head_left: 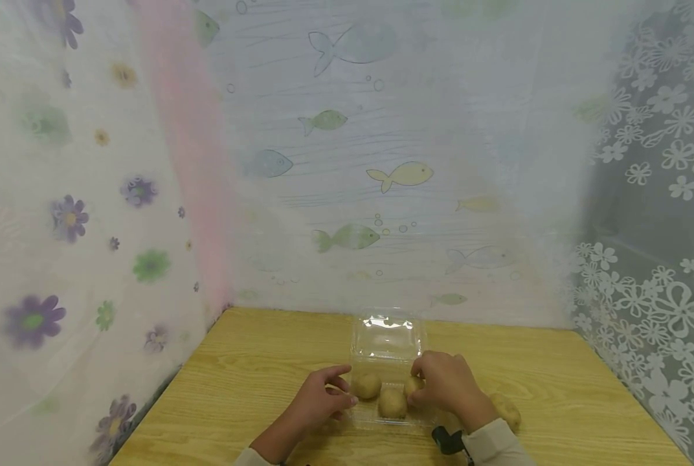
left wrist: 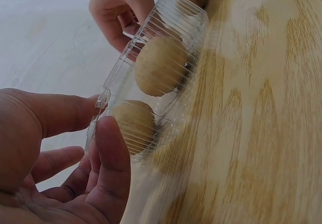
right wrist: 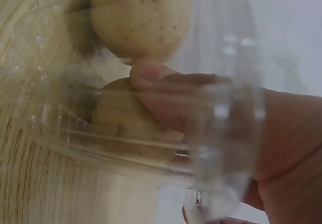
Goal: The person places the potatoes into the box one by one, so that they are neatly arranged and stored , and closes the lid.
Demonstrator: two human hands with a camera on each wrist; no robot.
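Note:
A clear plastic clamshell box lies on the table with its lid raised at the back. Inside it are a potato at the left, one at the front middle and a third at the right. My right hand reaches in and grips the right-hand potato, its thumb lying across the skin. At the box's left side, my left hand holds the rim between thumb and index finger, the other fingers curled below.
More potato lies on the wooden table right of the box, partly behind the right forearm. A black wrist camera sits by the right sleeve. Printed plastic sheets stand around the table at the back and sides.

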